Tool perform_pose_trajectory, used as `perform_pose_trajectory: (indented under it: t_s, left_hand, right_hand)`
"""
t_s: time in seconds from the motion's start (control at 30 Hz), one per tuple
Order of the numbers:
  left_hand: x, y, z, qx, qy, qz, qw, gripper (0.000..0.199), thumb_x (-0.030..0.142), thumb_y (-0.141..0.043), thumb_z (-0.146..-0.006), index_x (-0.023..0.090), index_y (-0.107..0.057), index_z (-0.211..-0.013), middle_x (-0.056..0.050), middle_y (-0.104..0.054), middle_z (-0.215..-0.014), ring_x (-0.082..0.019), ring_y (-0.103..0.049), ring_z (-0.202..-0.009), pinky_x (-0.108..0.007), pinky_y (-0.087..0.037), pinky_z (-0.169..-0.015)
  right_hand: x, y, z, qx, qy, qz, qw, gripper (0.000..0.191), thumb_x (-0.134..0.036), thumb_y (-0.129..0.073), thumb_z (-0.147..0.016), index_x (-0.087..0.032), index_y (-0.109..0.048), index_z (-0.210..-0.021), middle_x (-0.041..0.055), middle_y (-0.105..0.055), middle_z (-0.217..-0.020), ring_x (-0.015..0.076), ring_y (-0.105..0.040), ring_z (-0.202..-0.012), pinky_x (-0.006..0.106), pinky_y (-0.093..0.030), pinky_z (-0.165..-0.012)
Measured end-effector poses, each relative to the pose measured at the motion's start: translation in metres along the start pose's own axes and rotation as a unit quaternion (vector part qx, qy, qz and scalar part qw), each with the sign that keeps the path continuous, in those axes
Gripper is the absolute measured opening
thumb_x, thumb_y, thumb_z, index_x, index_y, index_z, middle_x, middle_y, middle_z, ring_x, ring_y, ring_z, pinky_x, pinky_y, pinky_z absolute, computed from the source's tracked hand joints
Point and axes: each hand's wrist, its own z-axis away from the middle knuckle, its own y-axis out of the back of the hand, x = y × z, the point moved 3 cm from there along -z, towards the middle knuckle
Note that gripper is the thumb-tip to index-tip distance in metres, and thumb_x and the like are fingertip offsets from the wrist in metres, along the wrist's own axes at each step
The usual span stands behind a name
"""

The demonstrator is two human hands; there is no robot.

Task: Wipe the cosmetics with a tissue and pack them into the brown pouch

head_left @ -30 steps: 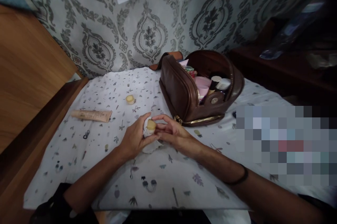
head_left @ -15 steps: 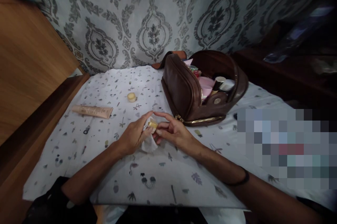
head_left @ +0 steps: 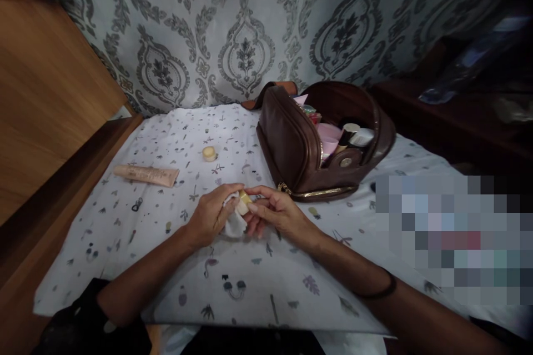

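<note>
My right hand [head_left: 285, 216] pinches a small yellow container [head_left: 245, 202] between thumb and fingers, above the middle of the cloth-covered table. My left hand [head_left: 209, 216] is closed on a crumpled white tissue [head_left: 235, 227], which touches the container's left side. The fingertips of both hands meet around the container, and part of it is hidden by them. Beyond my hands, a small round yellow piece [head_left: 209, 154], like a lid or little pot, lies on the cloth. To the left lies a beige squeeze tube [head_left: 145, 175] on its side.
A brown toiletry bag [head_left: 287, 141] stands unzipped at the back right, filled with cosmetics. The table has a white printed cloth [head_left: 183, 271]. A wooden panel [head_left: 54, 88] borders the left, a patterned curtain [head_left: 245, 55] the back. A blurred-out patch covers the right edge.
The yellow container has turned and tilted between my hands, showing more of its side. My left hand and the tissue have shifted slightly. The tube, round piece and bag stay put.
</note>
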Motion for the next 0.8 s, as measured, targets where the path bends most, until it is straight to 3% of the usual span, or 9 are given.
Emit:
perform_pose_trajectory:
  t_s: [0.13,0.23,0.4,0.6,0.7,0.8]
  left_hand:
    - [0.005,-0.008,0.001,-0.071,-0.026,-0.047,0.996,0.056,0.047,-0.051,-0.096,0.019,-0.04,-0.142,-0.011,-0.061,-0.114,-0.02,-0.064,-0.099,-0.033,-0.056,-0.085]
    - [0.007,-0.011,0.001,-0.093,-0.031,-0.087,0.991,0.054,0.044,-0.047,-0.098,0.019,-0.034,-0.145,-0.012,-0.057,-0.117,-0.021,-0.063,-0.102,-0.034,-0.057,-0.084]
    - [0.008,-0.01,0.0,-0.065,-0.085,-0.108,0.988,0.049,0.034,-0.045,-0.1,0.017,-0.035,-0.144,-0.013,-0.061,-0.117,-0.021,-0.063,-0.107,-0.033,-0.057,-0.088]
    - [0.009,-0.003,-0.001,-0.023,-0.13,-0.066,0.989,0.031,0.022,-0.044,-0.1,0.014,-0.055,-0.127,-0.011,-0.067,-0.11,-0.016,-0.067,-0.1,-0.027,-0.056,-0.086]
    - [0.008,0.003,-0.003,-0.001,-0.065,-0.025,0.998,0.027,0.025,-0.041,-0.101,0.015,-0.062,-0.115,-0.008,-0.07,-0.099,-0.015,-0.067,-0.09,-0.025,-0.053,-0.08]
    - [0.003,0.007,-0.005,-0.007,0.095,0.007,0.995,0.033,0.039,-0.039,-0.101,0.016,-0.062,-0.11,0.0,-0.065,-0.077,-0.014,-0.061,-0.068,-0.025,-0.048,-0.066]
  right_hand:
    - [-0.003,-0.001,0.001,0.008,0.002,0.041,0.999,0.045,-0.052,-0.072,-0.08,-0.02,-0.049,-0.1,-0.0038,-0.069,-0.062,0.0113,-0.065,-0.048,0.021,-0.051,-0.045]
    - [-0.003,-0.001,0.002,0.02,-0.002,0.062,0.998,0.043,-0.053,-0.073,-0.078,-0.021,-0.048,-0.094,-0.0055,-0.066,-0.058,0.0115,-0.063,-0.048,0.021,-0.049,-0.045]
    - [-0.006,0.0,0.002,0.038,0.032,0.05,0.998,0.04,-0.053,-0.073,-0.079,-0.019,-0.055,-0.085,-0.0034,-0.063,-0.071,0.009,-0.062,-0.057,0.022,-0.052,-0.053]
    - [-0.002,0.003,0.0,0.032,0.024,0.033,0.999,0.039,-0.044,-0.079,-0.075,-0.018,-0.059,-0.095,-0.0009,-0.066,-0.079,0.0109,-0.063,-0.065,0.024,-0.049,-0.058]
    - [0.0,0.003,0.0,0.03,0.0,0.027,0.999,0.039,-0.039,-0.081,-0.072,-0.019,-0.059,-0.097,0.0011,-0.068,-0.085,0.0126,-0.065,-0.07,0.026,-0.051,-0.062]
    - [-0.001,0.003,0.001,0.025,0.004,0.02,0.999,0.04,-0.036,-0.083,-0.07,-0.02,-0.059,-0.098,0.0024,-0.068,-0.094,0.0139,-0.066,-0.081,0.027,-0.053,-0.07]
